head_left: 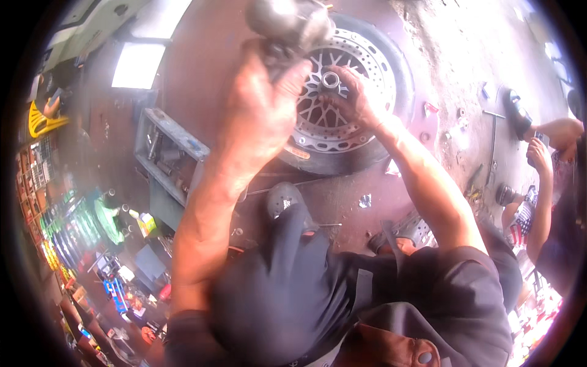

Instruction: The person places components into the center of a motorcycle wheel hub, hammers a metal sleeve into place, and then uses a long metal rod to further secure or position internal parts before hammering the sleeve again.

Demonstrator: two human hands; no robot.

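Observation:
My left hand is closed on a bulky grey metal tool, raised over the upper left of a motorcycle wheel; its details are blurred. The wheel lies flat, with a black tyre, a perforated brake disc and a spoked centre. My right hand is at the hub, fingers curled round a small shiny metal ring piece. Whether that piece is loose or seated in the hub I cannot tell.
A grey metal toolbox stands left of the wheel. Shelves and cluttered parts line the left. Long tools lie on the floor at right. Another person's hand holds a small object at the far right. My shoe is below the wheel.

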